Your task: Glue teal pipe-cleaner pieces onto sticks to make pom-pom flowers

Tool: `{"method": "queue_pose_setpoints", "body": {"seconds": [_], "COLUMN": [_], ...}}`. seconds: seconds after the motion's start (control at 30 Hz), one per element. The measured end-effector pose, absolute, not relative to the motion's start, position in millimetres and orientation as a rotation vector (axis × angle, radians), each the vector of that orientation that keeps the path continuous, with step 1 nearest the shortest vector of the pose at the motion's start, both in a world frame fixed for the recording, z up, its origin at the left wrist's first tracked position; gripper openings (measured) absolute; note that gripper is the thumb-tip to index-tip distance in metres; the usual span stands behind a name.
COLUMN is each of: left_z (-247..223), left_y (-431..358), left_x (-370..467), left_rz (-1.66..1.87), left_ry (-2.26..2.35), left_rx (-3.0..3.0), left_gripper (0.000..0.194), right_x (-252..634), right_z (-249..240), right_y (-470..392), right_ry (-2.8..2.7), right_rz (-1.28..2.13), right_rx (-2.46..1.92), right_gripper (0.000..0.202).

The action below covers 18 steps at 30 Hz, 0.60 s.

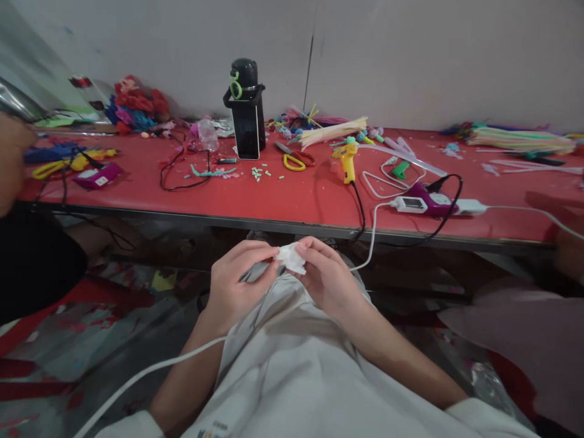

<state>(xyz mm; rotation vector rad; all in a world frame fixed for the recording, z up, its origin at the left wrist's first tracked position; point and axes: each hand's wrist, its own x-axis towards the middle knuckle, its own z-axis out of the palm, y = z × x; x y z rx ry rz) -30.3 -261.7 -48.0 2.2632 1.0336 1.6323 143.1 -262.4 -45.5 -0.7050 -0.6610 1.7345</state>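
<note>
Between my two hands, over my lap and just short of the table's front edge, is a small crumpled white piece, like tissue or thin plastic (291, 258). My left hand (241, 277) pinches its left side between thumb and forefinger. On the other side, my right hand (326, 274) grips it with thumb and fingers, its lower fingers partly hidden. Beyond them on the table, a yellow glue gun (347, 163) stands with its black cord hanging over the edge. Scissors with yellow and red handles (294, 162) lie farther left.
The red table (274, 198) carries a black bottle (246, 112), a purple power strip (431, 202) with cables, bundled pipe cleaners (335, 132) and a colourful crumpled heap (137, 103). A white cable (155, 368) crosses by my left arm. People sit close on both sides.
</note>
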Motion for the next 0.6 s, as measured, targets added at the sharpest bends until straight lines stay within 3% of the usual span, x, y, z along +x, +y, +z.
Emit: {"method": "queue_pose_setpoints", "body": {"seconds": [0.43, 0.6], "left_z": [-53, -59], "left_y": [-255, -254], "left_x": [-33, -33], "left_rz": [1.612, 1.659], "left_ry": [0.985, 0.992], "left_rx": [2.528, 2.267], "left_gripper": [0.025, 0.025], "right_x": [145, 152], "right_z": [-55, -56], "right_y": [-259, -255], "right_ry": [-0.808, -0.972], "right_rz": [1.600, 1.598], "right_rx": [-0.710, -0.653], "right_gripper": [0.021, 0.012]}}
